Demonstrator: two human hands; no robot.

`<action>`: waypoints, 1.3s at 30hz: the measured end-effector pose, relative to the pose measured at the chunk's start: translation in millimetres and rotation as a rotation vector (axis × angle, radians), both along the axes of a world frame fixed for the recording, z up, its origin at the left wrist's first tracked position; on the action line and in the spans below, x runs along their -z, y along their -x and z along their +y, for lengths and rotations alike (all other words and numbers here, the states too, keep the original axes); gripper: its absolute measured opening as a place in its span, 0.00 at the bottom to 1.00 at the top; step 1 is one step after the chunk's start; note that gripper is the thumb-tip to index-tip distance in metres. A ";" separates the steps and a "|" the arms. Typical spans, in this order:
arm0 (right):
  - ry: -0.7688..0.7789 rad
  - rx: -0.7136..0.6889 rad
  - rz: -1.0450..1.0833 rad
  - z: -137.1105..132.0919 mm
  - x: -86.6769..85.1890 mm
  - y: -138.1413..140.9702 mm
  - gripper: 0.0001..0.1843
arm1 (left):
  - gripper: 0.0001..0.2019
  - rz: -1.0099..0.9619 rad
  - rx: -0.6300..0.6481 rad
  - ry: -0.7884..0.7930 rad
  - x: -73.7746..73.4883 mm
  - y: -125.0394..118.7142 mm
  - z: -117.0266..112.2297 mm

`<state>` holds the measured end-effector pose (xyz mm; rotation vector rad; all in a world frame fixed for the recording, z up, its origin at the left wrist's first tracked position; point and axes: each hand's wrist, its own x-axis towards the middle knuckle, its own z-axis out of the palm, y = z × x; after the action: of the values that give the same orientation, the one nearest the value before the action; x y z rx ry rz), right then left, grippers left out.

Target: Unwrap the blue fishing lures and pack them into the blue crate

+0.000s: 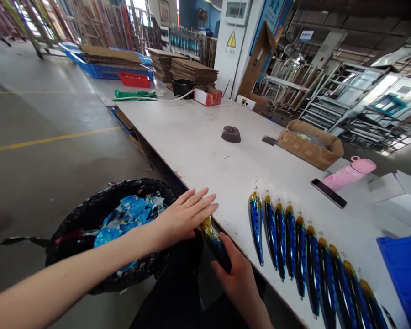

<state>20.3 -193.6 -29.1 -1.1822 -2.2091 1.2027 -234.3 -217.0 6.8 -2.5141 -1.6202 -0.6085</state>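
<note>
There's the blue and gold lure [215,242], right at the near edge of the white table [198,146], tilted with its gold head up toward the tabletop and its tail down in your right hand [239,276]. Your right fingers are wrapped around its lower half, thumb on top, a firm grasp. Your left hand [187,214] lies flat over the lure's head, fingers straight and spread, palm down, gripping nothing, fingertips reaching over the table's edge. Just to the right, a row of matching lures [301,246] lies side by side on the table, gold heads pointing away from you, the line running off toward the lower right corner. Under your left forearm sits a black bin bag [89,219] on the floor, open, with crumpled blue wrappers [130,214] inside. Farther out on the table: a dark phone [329,193] beside a pink bottle [349,173] lying on its side, an open cardboard box [310,144] beyond them, and a small dark lump [231,134] alone mid-table. A blue crate [406,269] pokes in at the right edge.
</note>
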 end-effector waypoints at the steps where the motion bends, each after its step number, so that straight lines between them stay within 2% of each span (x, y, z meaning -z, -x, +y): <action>1: 0.010 -0.004 -0.029 -1.6 -0.8 -3.3 0.32 | 0.34 0.039 0.041 0.018 1.2 2.5 6.0; 3: 0.060 -0.009 -0.056 -4.7 -1.6 -8.0 0.32 | 0.25 0.062 0.103 0.006 7.0 3.4 12.6; 7: 0.154 -0.012 -0.023 -9.4 -1.0 -13.5 0.31 | 0.15 0.027 0.152 -0.086 12.5 0.1 10.9; 11: 0.109 -0.003 -0.041 -11.6 -2.1 -16.7 0.30 | 0.04 0.082 0.039 -0.033 10.0 -2.1 6.6; 14: 0.106 -0.006 0.000 -12.5 -3.9 -17.7 0.30 | 0.08 0.104 0.029 -0.034 8.7 -3.8 6.8; 16: 0.244 0.033 0.056 -13.6 -5.6 -17.5 0.32 | 0.10 0.104 0.067 -0.086 5.7 -5.2 7.8; 19: 0.557 0.132 0.199 -16.9 -10.0 -16.6 0.39 | 0.14 0.099 0.078 -0.221 -4.5 -5.3 8.9; 24: 0.969 0.083 0.510 -28.5 -14.9 -14.3 0.35 | 0.19 0.002 0.096 -0.400 -22.9 -2.2 3.2; 26: 1.093 0.097 0.590 -32.9 -12.4 -10.5 0.36 | 0.18 -0.138 0.085 -0.384 -21.6 -7.7 -3.1; 29: 1.227 0.019 0.687 -33.4 -7.7 0.7 0.42 | 0.15 -0.451 0.026 -0.300 -5.7 -26.4 -13.4; 32: 1.229 -0.032 0.776 -26.7 -8.2 13.8 0.42 | 0.17 -0.715 -0.153 -0.248 15.1 -43.0 -20.0; 34: 1.134 0.054 0.823 -21.9 -11.1 19.5 0.37 | 0.12 -0.801 -0.280 -0.195 22.9 -45.7 -22.0; 35: 1.058 0.113 0.829 -20.3 -12.6 21.2 0.35 | 0.08 -0.813 -0.326 -0.172 24.1 -44.9 -22.7; 36: 0.977 0.165 0.817 -19.5 -13.7 22.4 0.33 | 0.09 -0.810 -0.362 -0.159 24.0 -43.5 -23.2; 38: 0.862 0.206 0.746 -19.9 -14.0 24.2 0.30 | 0.17 -0.795 -0.432 -0.186 21.1 -41.2 -23.5; 39: 0.833 0.199 0.703 -21.1 -13.0 25.2 0.30 | 0.17 -0.796 -0.460 -0.206 19.3 -41.4 -23.2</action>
<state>-5.0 -214.7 -16.1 -0.9583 -1.0586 2.1192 -192.9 -240.2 -12.5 -1.7231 -2.0998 -1.7243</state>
